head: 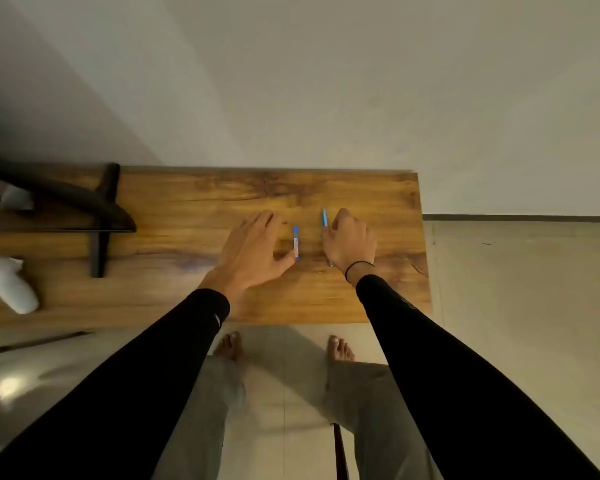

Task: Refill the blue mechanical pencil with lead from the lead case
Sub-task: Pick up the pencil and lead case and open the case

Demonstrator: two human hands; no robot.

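Observation:
A small blue and white lead case (296, 242) lies on the wooden table (201, 209), lengthwise away from me. My left hand (253, 251) rests spread just left of it, thumb tip touching its near end. The blue mechanical pencil (325, 220) lies a little to the right, its far end showing above my right hand (349, 240). That hand covers the pencil's middle, fingers curled down onto it; whether it grips the pencil is unclear. The pencil's near tip pokes out by my wrist.
A black monitor stand (101, 216) and dark screen edge occupy the table's left part. Two white controllers (9, 284) (16, 199) lie at far left. The table's right edge (425, 258) is close to my right hand. A wall stands behind.

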